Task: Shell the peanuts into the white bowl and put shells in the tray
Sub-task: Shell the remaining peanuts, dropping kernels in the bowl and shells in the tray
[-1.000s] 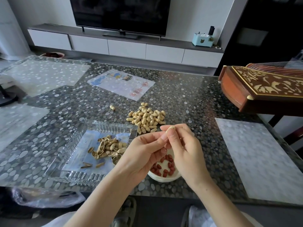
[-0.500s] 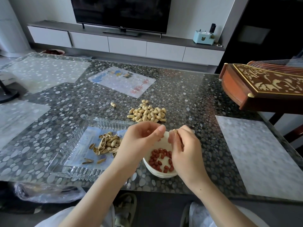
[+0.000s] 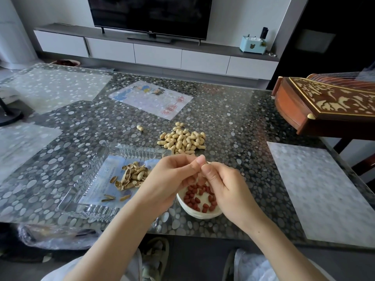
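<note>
– Starting with the hands: what is gripped?
– A peanut [image 3: 207,163] is pinched between both hands, over the far side of the white bowl [image 3: 195,215]. Only a pale sliver is seen; the rest is hidden by fingertips.
– Finger state?
– Left hand [image 3: 172,179]: fingers are curled in, with thumb and forefinger closed on the peanut. Right hand [image 3: 229,187]: fingers are curled too, with the thumb tip pressed to the same spot. The hands are touching at the fingertips.
– Bowl contents?
– Red-skinned kernels [image 3: 194,196] are spread over the bottom. The bowl is partly covered by both hands and is set near the front table edge.
– Tray?
– The clear glass tray [image 3: 81,185] is placed just left of the bowl, and its near right corner is crossed by the left forearm. Empty shells [image 3: 132,176] are heaped toward its right side, with a few loose halves nearer the front.
– Unshelled stock?
– A pile of peanuts in shell [image 3: 182,139] is laid on the pebble-patterned table [image 3: 233,122], just beyond the hands. One stray peanut [image 3: 140,127] is seen apart, left of the pile.
– Background?
– A printed sheet [image 3: 151,99] is seen farther back, a white mat [image 3: 316,189] at right, a carved zither [image 3: 328,104] at the right edge and a television [image 3: 150,15] behind.
</note>
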